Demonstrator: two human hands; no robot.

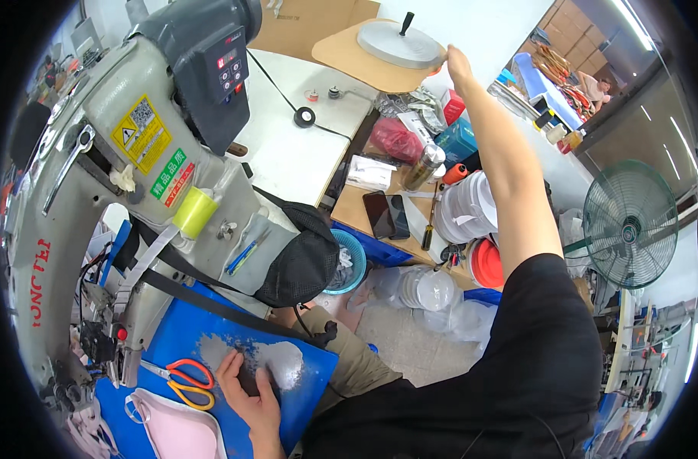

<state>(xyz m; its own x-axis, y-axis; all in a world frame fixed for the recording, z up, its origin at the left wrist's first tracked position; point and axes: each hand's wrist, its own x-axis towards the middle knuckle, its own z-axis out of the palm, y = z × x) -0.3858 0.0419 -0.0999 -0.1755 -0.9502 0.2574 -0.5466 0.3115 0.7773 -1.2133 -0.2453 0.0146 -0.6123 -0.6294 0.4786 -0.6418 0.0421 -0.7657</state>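
Grey wound roll (395, 50) on a cardboard disc (338, 47) sits just left of the right hand's (457, 66) fingers, their pinch unclear; the left hand (252, 405) holds thumb apart from fingers. Steady, level rim support seems wise.

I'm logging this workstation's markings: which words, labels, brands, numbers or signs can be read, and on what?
I describe markings without copying wording.
Grey machine: red lettering on its side, legible.
Same machine: yellow label, warning triangle and square code; fine print too small.
Same machine: green sticker, large characters, legible.
Same machine: red sticker, small lettering, partly legible.
Control box: red display, too small to read surely.
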